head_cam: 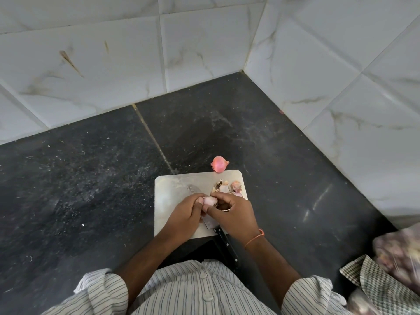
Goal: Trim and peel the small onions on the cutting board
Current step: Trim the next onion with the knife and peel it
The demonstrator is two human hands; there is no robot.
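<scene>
two hands meet over a steel cutting board point(168, 189) on a dark stone counter point(91, 167), pinching one pale, partly peeled small onion point(209, 201) between them: the left hand point(185, 215) grips its left end with thumb and fingers, the right hand point(234, 215) curls round its right end. beneath the wrists lies a black-handled knife point(223, 243), handle jutting off the board's near edge. onion skins and trimmings point(227, 188) sit heaped at the board's far right corner. an unpeeled pink onion point(219, 164) rests on the counter, touching the board's far edge.
</scene>
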